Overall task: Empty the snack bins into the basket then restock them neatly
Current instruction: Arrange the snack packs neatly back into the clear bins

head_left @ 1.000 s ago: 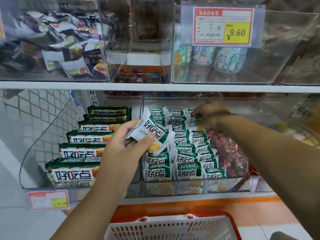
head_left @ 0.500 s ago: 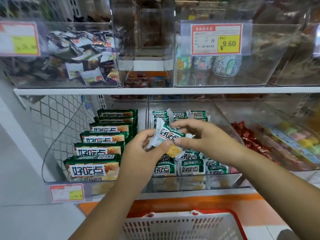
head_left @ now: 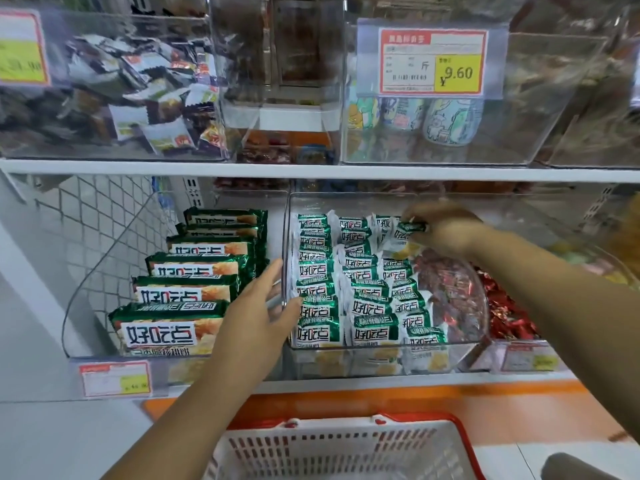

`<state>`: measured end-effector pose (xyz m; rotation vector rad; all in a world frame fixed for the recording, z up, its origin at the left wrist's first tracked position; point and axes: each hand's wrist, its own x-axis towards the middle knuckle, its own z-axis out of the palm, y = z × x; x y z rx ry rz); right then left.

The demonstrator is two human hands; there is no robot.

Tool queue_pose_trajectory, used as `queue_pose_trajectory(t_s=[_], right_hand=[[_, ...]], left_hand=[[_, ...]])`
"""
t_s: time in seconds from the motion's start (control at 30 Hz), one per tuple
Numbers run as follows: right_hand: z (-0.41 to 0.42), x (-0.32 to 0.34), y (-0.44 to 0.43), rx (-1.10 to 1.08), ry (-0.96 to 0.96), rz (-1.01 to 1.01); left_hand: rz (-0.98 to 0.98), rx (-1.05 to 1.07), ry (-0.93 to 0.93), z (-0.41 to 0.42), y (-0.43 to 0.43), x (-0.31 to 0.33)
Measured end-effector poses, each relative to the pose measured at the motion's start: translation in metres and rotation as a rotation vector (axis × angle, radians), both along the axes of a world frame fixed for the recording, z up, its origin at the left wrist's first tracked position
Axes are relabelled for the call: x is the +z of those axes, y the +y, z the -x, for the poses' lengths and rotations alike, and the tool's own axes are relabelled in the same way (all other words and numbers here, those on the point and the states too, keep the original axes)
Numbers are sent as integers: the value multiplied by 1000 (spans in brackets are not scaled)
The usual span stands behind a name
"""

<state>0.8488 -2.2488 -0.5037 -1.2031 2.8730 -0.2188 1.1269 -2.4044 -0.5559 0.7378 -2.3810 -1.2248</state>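
Pinching a small green-and-white snack packet [head_left: 403, 233] between curled fingers and thumb, the right hand [head_left: 446, 230] hovers over the rear right corner of the clear bin [head_left: 286, 230] on the lower shelf. Matching packets [head_left: 360, 292] stand in three rows inside the bin. The left hand [head_left: 256, 310] has straight fingers against the bin's outer left wall, the thumb at its front corner, and grips nothing. The white, red-rimmed basket [head_left: 311, 452] sits below the shelf. Larger green packs [head_left: 187, 292] fill the neighbouring bin at left.
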Motion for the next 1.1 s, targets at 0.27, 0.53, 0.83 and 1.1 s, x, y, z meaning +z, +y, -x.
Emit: queue_pose_trajectory(t_s=[0.27, 0.53, 0.83, 1.1], right_hand=[[-6, -3, -9, 40, 39, -166], [-15, -11, -6, -37, 220, -179], [-199, -76, 83, 397, -268, 500], [-233, -320, 156, -78, -914, -378]], left_hand=[[-5, -4, 44, 2, -3, -8], [46, -1, 89, -8, 0, -9], [320, -347, -105, -86, 58, -82], [-143, -465, -802, -145, 76, -281]])
